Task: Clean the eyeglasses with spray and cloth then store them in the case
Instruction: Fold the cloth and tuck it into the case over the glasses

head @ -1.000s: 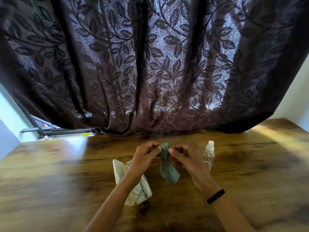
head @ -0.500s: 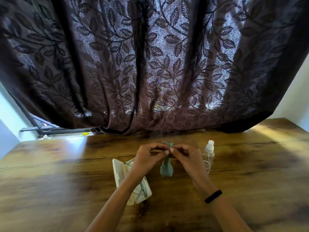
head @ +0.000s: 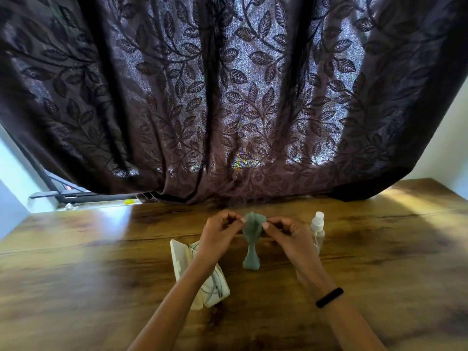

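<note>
A grey-green cloth [head: 251,239] hangs above the wooden table [head: 379,262], pinched at its top edge by both hands. My left hand [head: 219,234] grips its left corner and my right hand [head: 287,233] grips its right corner; the cloth narrows and drops to the table. An open cream glasses case [head: 181,262] lies under my left forearm, with thin-framed eyeglasses [head: 211,285] resting in it, partly hidden by the arm. A clear spray bottle [head: 317,230] with a white cap stands upright just right of my right hand.
A dark leaf-patterned curtain [head: 233,97] hangs over the table's far edge. A window track [head: 83,197] shows at the back left. White walls flank both sides. A black band [head: 329,297] sits on my right wrist.
The cloth's top edge has been pulled wider between my two hands, and its lower end now hangs straighter and narrower. The case and bottle have not moved.
</note>
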